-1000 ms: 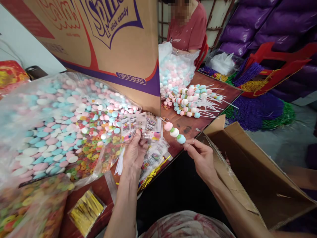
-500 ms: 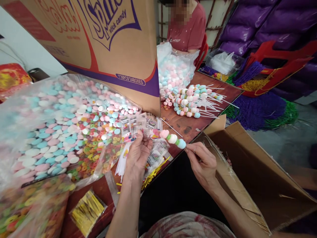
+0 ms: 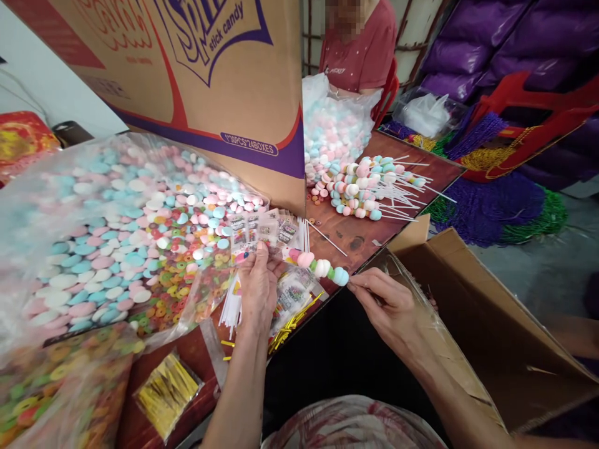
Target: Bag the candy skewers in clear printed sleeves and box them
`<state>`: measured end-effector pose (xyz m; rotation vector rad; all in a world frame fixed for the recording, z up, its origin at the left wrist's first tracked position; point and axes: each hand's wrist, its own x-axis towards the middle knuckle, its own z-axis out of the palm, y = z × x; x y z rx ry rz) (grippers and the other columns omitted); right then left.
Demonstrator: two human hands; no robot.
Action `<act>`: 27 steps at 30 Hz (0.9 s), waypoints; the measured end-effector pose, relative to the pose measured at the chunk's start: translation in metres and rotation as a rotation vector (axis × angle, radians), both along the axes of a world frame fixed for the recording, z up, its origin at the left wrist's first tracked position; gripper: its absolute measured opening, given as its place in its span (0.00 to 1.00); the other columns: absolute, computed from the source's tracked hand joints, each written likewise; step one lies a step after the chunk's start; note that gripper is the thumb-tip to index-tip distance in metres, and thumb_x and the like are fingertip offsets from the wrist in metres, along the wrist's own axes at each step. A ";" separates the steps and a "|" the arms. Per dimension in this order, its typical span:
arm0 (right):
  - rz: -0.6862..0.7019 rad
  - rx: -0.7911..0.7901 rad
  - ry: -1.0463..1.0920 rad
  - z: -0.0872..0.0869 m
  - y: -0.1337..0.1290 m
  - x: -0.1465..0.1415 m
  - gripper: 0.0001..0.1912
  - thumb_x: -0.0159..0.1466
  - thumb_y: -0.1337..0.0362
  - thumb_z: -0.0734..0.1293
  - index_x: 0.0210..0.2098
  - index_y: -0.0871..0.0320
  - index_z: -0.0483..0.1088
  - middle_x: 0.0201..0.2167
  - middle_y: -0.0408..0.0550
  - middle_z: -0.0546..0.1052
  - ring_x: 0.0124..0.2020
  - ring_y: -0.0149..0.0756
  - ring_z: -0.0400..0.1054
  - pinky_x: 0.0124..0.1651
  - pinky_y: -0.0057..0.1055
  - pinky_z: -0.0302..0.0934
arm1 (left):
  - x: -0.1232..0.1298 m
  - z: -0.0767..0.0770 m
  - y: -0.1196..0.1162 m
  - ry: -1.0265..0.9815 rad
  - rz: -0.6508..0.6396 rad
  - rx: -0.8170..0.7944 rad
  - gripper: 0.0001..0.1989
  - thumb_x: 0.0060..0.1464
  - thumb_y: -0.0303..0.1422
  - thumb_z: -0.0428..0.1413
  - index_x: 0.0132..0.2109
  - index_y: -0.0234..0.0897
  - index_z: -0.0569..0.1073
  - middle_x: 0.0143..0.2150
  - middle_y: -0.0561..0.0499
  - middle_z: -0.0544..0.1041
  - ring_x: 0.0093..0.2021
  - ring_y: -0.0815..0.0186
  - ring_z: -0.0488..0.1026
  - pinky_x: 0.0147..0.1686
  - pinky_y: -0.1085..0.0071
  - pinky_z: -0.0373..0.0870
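My right hand [image 3: 386,299] pinches the stick end of a candy skewer [image 3: 322,268]. Pink, white and blue marshmallow-like pieces are threaded on it, with green rings between. The skewer's pink tip points left at the mouth of a clear printed bag [image 3: 246,255], which my left hand [image 3: 259,280] grips between thumb and fingers. How far the tip reaches into the bag is hard to see. Under and beside my left hand lie more printed bags [image 3: 294,290], white sticks [image 3: 231,308] and gold twist ties [image 3: 292,324].
Left is an open plastic bag of pastel candies [image 3: 88,268] with gummy rings [image 3: 175,274]. A tall carton [image 3: 224,112] stands behind; finished skewers [image 3: 360,187] are piled beyond it, near a seated person [image 3: 360,50]. An open cardboard box [image 3: 468,324] is at right, a packet of gold ties [image 3: 168,396] in front.
The skewer has shifted a little left, its pink tip now closer to my left hand and the bag. The view has moved slightly.
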<state>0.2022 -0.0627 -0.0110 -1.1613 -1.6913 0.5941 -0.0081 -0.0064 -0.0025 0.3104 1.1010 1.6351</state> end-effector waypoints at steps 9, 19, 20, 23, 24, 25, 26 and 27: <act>-0.129 -0.083 0.114 0.000 0.000 -0.007 0.06 0.66 0.65 0.67 0.32 0.55 0.76 0.26 0.43 0.72 0.27 0.31 0.66 0.29 0.29 0.59 | 0.000 -0.001 0.001 -0.164 -0.046 -0.089 0.08 0.57 0.33 0.59 0.32 0.32 0.73 0.27 0.51 0.77 0.24 0.68 0.74 0.28 0.71 0.72; -0.199 0.133 -0.033 -0.004 -0.004 -0.011 0.07 0.66 0.69 0.66 0.40 0.54 0.76 0.30 0.46 0.74 0.29 0.32 0.69 0.31 0.30 0.64 | 0.003 0.004 0.001 -0.177 -0.051 -0.101 0.10 0.59 0.31 0.55 0.30 0.33 0.73 0.25 0.50 0.77 0.23 0.67 0.74 0.27 0.72 0.72; -0.200 0.155 -0.077 -0.007 -0.005 -0.010 0.09 0.66 0.70 0.65 0.41 0.53 0.76 0.31 0.46 0.75 0.30 0.33 0.70 0.32 0.30 0.64 | 0.003 0.004 0.001 -0.181 -0.060 -0.106 0.10 0.60 0.31 0.54 0.30 0.33 0.73 0.25 0.49 0.77 0.24 0.67 0.75 0.27 0.72 0.72; -0.213 0.202 -0.225 -0.014 -0.006 -0.006 0.12 0.66 0.71 0.65 0.44 0.52 0.77 0.32 0.47 0.76 0.31 0.33 0.71 0.34 0.31 0.65 | 0.002 0.005 0.002 -0.189 -0.059 -0.123 0.11 0.60 0.31 0.53 0.29 0.33 0.72 0.24 0.49 0.76 0.24 0.67 0.74 0.26 0.71 0.72; -0.218 0.213 -0.262 -0.015 -0.006 -0.005 0.12 0.65 0.71 0.65 0.45 0.52 0.77 0.32 0.47 0.76 0.31 0.33 0.71 0.34 0.31 0.65 | 0.002 0.005 0.002 -0.185 -0.052 -0.125 0.11 0.59 0.31 0.53 0.29 0.33 0.72 0.24 0.49 0.76 0.23 0.67 0.74 0.26 0.72 0.72; -0.217 0.216 -0.279 -0.016 -0.007 -0.004 0.13 0.65 0.71 0.65 0.45 0.52 0.77 0.32 0.47 0.76 0.31 0.33 0.71 0.35 0.31 0.65 | 0.002 0.004 0.003 -0.177 -0.048 -0.124 0.10 0.58 0.31 0.54 0.29 0.33 0.71 0.24 0.50 0.76 0.23 0.67 0.74 0.26 0.72 0.72; -0.210 0.209 -0.275 -0.015 -0.007 -0.004 0.12 0.65 0.71 0.65 0.45 0.52 0.77 0.32 0.47 0.76 0.31 0.33 0.71 0.35 0.31 0.65 | 0.002 0.004 0.003 -0.165 -0.044 -0.118 0.09 0.57 0.31 0.55 0.29 0.33 0.71 0.24 0.50 0.76 0.23 0.68 0.74 0.26 0.72 0.71; -0.201 0.193 -0.253 -0.014 -0.007 -0.004 0.12 0.66 0.71 0.65 0.45 0.52 0.77 0.32 0.47 0.76 0.31 0.33 0.71 0.35 0.30 0.65 | 0.002 0.002 0.002 -0.152 -0.042 -0.109 0.09 0.56 0.31 0.56 0.29 0.33 0.71 0.24 0.51 0.75 0.22 0.69 0.73 0.26 0.73 0.71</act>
